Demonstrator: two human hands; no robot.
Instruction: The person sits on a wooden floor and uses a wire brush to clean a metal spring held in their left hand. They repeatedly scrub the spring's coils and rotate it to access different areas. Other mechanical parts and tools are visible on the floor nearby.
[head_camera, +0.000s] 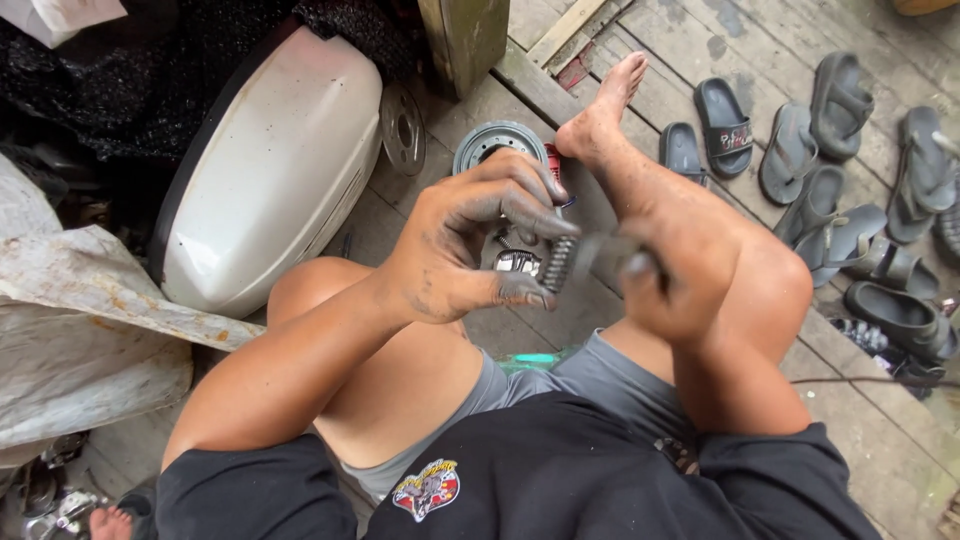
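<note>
1. At nine o'clock a white scooter body panel (270, 170) is lying on the plank floor (690, 40), with crumpled rust-stained sheeting (80, 330) just beside it at eight o'clock.
2. At twelve o'clock one round metal drum part (492, 142) is sitting on the floor, open side up; what is lying inside it cannot be told. A flat metal disc (403, 127) is leaning just left of it.
3. The left hand (470, 245), smeared with black grease, is closing its grip around one coiled metal spring (557, 263) at the picture's centre, thumb underneath and fingers curled over the top.
4. The right hand (665, 275) is blurring at three o'clock of the spring, its grip clenching the spring's other end.
5. A small shiny metal piece (517, 262) is lying on the floor just under the hands.
6. At two o'clock roughly ten grey and black sandals (840, 200) are lying scattered on the floor, well apart from the hands.
</note>
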